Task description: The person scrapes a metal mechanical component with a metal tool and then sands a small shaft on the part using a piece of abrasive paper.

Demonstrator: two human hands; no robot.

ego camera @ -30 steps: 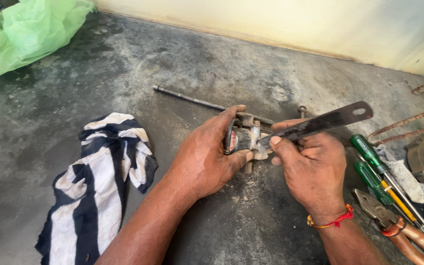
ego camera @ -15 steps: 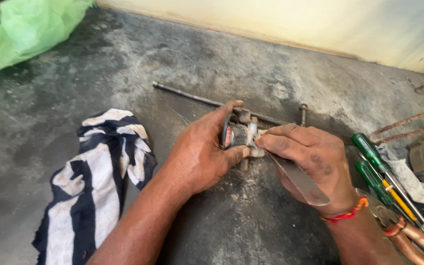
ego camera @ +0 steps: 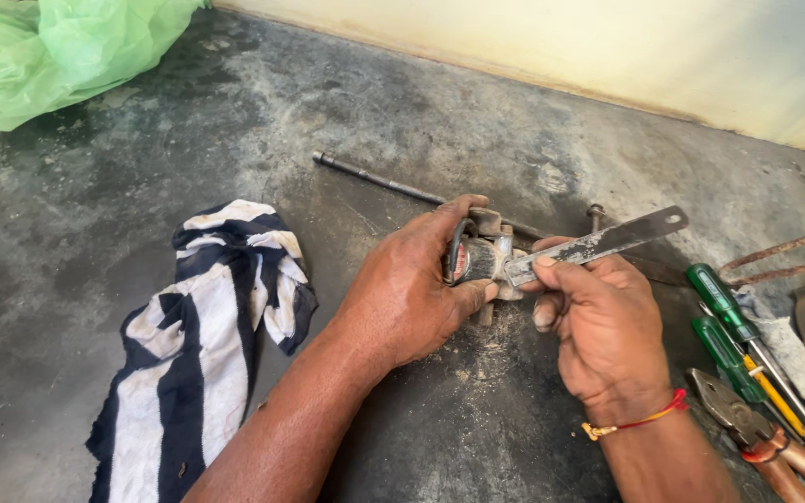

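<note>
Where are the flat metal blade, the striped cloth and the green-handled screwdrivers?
Flat grey metal blade [ego camera: 607, 240], head view: middle of the strip.
Navy-and-white striped cloth [ego camera: 202, 326], head view: a white stripe near its centre.
Green-handled screwdrivers [ego camera: 717, 296], head view: upper one's handle.

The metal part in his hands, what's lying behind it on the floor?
Behind the small metal part, a long thin rod lies on the grey floor, and a bolt stands nearby. The left hand and the part cover the rod's middle. The right hand holds a flat metal blade.
</note>
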